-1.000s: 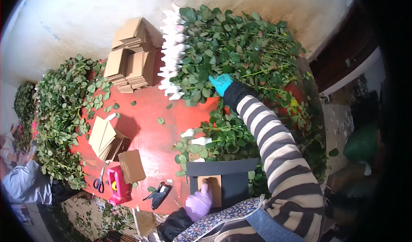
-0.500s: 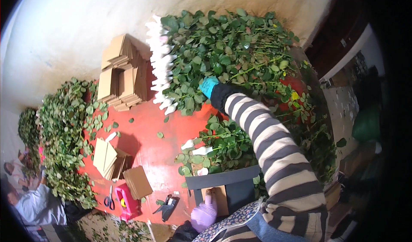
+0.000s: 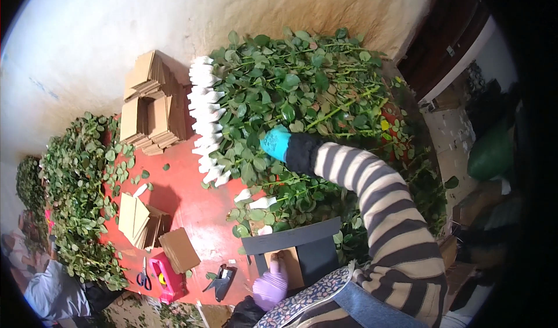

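My right hand (image 3: 276,143), in a teal glove, reaches into the near side of a broad pile of leafy rose stems (image 3: 302,89); foliage hides its fingers, so whether it grips a stem does not show. White sleeves cover the flower heads (image 3: 204,118) lined up along the pile's left end. Low in the view, my left hand (image 3: 271,287), in a purple glove, lies on a cardboard piece (image 3: 292,267), its visible fingers stretched forward. That cardboard rests in a dark grey stand (image 3: 319,258) with a raised bar. Several white-sleeved stems (image 3: 263,203) lie just beyond the stand.
Cardboard stacks (image 3: 152,104) rise by the wall, and more cardboard (image 3: 139,220) sits nearer on the red table (image 3: 192,206). Scissors (image 3: 144,275), a pink tape dispenser (image 3: 165,278) and a black stapler-like tool (image 3: 221,281) lie along the front edge. Another person (image 3: 55,290) works at far left.
The view has shifted, moving the scene slightly left, with the far pile lower in the picture. My right hand remains at the pile's near side, and my left hand stays on the cardboard.
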`<action>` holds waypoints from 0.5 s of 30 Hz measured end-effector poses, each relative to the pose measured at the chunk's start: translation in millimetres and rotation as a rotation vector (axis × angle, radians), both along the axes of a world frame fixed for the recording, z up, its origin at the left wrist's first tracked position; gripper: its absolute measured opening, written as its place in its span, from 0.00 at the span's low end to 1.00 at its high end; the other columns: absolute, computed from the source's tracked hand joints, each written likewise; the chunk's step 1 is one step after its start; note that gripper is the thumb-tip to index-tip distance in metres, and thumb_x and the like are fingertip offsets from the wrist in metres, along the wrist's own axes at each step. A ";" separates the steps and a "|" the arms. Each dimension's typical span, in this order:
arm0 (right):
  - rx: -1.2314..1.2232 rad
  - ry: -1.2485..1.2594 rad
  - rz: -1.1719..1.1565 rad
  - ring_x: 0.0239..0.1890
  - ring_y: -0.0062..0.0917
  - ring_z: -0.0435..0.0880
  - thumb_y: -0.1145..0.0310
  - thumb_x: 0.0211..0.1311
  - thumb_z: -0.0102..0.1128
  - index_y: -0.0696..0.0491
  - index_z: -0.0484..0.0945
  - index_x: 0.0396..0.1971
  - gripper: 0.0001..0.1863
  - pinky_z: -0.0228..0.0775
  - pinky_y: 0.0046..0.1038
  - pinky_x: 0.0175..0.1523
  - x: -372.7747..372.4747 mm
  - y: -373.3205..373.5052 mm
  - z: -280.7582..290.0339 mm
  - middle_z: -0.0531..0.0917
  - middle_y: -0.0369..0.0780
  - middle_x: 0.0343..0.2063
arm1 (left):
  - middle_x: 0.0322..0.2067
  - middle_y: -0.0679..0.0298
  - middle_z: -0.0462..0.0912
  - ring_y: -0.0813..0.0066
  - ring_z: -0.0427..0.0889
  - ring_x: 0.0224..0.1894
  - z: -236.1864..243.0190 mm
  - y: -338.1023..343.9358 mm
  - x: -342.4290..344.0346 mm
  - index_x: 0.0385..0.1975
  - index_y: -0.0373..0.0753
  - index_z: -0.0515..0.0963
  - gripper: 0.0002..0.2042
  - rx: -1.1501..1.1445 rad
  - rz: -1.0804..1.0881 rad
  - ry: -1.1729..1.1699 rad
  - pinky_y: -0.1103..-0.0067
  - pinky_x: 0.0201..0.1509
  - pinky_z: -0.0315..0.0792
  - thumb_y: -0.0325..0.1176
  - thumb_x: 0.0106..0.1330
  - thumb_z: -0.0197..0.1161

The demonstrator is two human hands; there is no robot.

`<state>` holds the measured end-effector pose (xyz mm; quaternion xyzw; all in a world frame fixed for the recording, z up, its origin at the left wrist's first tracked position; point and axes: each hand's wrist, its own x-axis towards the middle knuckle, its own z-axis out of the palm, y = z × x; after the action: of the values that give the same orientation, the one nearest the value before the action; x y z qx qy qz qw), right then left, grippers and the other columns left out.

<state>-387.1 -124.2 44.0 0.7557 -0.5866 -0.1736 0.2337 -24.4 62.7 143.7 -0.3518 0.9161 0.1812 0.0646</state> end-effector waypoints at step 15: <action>-0.218 -0.342 -0.064 0.30 0.36 0.83 0.73 0.48 0.60 0.49 0.76 0.25 0.04 0.73 0.38 0.33 -55.0 -30.9 160.5 0.79 0.42 0.23 | 0.12 0.57 0.75 0.58 0.77 0.11 -3.8 6.9 12.7 0.63 0.44 0.67 0.21 -0.050 0.002 0.021 0.64 0.13 0.68 0.38 0.72 0.53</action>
<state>-442.1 -155.1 204.5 0.7255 -0.6566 0.0145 0.2057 -11.7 69.6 139.9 -0.3524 0.9205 0.1622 0.0457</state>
